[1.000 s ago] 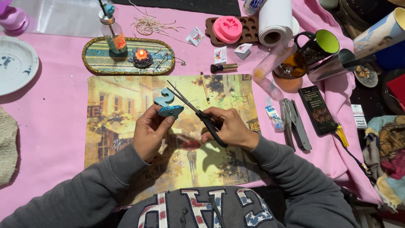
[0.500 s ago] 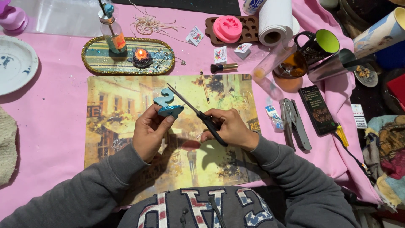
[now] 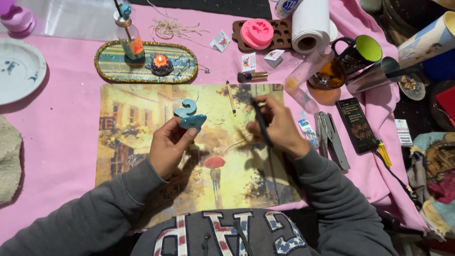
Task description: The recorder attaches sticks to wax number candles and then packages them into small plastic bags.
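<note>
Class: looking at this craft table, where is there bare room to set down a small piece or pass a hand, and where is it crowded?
Free: the pink cloth between the white plate and the picture mat; the mat's lower middle between left hand and right hand. Crowded: the top right around the paper roll, black mug and phone.

A dark phone [image 3: 358, 124] with a lit screen lies right of the placemat. Small white sachets [image 3: 221, 41] sit near the brown mould, a white label card [image 3: 402, 132] by the phone, and a white-and-blue tube [image 3: 308, 132] just left of it.
</note>
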